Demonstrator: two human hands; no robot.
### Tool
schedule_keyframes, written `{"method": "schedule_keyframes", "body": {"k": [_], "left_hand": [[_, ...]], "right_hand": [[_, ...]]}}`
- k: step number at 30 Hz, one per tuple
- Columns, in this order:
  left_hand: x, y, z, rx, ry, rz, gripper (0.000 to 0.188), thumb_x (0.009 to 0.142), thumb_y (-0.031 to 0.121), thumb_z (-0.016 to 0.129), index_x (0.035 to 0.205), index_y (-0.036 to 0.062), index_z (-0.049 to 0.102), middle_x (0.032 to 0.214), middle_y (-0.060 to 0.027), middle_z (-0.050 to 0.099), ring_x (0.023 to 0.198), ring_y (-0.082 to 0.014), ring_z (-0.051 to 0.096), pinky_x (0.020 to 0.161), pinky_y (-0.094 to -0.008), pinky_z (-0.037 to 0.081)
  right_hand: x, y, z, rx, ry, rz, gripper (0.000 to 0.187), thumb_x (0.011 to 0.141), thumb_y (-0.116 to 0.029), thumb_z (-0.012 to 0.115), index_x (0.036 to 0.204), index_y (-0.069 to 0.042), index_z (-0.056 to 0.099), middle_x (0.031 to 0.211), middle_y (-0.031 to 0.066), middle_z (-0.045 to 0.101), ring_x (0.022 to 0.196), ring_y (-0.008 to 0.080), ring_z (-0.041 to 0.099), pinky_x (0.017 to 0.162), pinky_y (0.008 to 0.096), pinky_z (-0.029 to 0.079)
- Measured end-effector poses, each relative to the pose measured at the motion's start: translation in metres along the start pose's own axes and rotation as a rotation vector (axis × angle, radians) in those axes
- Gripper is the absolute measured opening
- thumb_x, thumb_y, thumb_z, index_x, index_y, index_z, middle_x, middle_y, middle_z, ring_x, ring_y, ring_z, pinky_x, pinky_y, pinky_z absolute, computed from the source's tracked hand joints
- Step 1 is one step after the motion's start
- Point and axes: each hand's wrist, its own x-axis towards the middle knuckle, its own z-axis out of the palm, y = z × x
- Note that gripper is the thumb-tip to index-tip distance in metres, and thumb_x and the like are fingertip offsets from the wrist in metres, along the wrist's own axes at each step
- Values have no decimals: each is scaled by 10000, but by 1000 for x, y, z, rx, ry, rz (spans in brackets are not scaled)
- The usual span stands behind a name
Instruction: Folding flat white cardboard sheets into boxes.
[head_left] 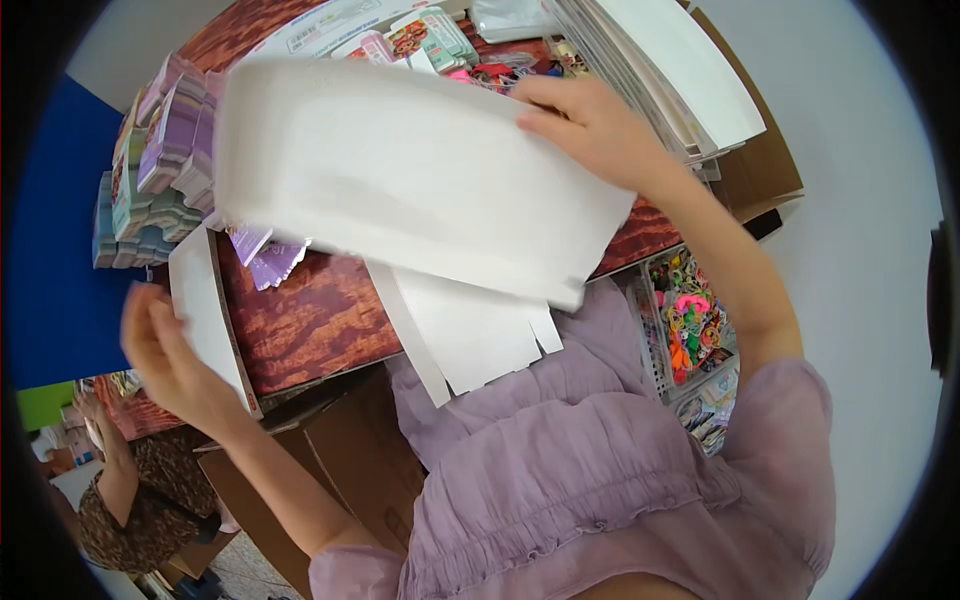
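1. My right hand (590, 125) pinches the far edge of a flat white carton blank (420, 185), lifting it clear of the desk (315, 320) so it tilts above the clutter.
2. The blank is smooth matte cardboard; its tabbed flaps (480, 335) hang toward my lilac blouse (560, 470).
3. My left hand (165, 355), blurred, touches the rim of a shallow white tray lid (205, 305) at the desk's left edge; fingers look loosely spread, grip uncertain.
4. Pastel card stacks (165, 160) sit well apart; a bin of bright hair ties (690, 315) stands to the right.
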Motion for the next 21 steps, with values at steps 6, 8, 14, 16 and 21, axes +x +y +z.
{"method": "schedule_keyframes", "body": {"k": [6,8,14,16,21], "left_hand": [[-155,17,47,-141,-831,-262,542,1031,-2,548,1559,34,430,1113,-144,701,975,-244,681,884,-343,536],[-163,11,52,-83,-878,-173,468,979,-42,567,1445,3,545,1190,-171,691,1028,-305,689,891,-365,552],[-157,4,51,53,-897,430,389,793,-93,623,1163,-6,702,1235,-163,678,1069,-350,667,881,-417,567],[-146,4,50,112,-917,510,370,801,-40,642,1166,-14,688,1263,-154,661,1066,-331,656,875,-412,562],[-132,-7,58,147,-966,747,342,799,54,682,1138,10,669,1258,-104,635,1043,-274,632,831,-382,546]], "right_hand": [[-58,35,98,299,121,381,155,958,-112,672,1002,30,630,857,45,623,764,87,540,678,297,460],[-64,46,124,427,74,393,234,951,-86,681,1146,32,626,913,61,640,776,98,573,703,299,486],[-86,14,98,62,180,122,473,958,-2,596,1428,-10,541,1336,185,600,1058,290,657,905,377,526],[-104,22,89,-79,95,-4,458,937,17,568,1394,-17,580,1447,189,528,1083,353,625,926,427,525],[-123,20,78,-357,-269,-393,344,879,-77,597,1215,-60,669,1420,131,575,969,263,589,819,405,513]]}}
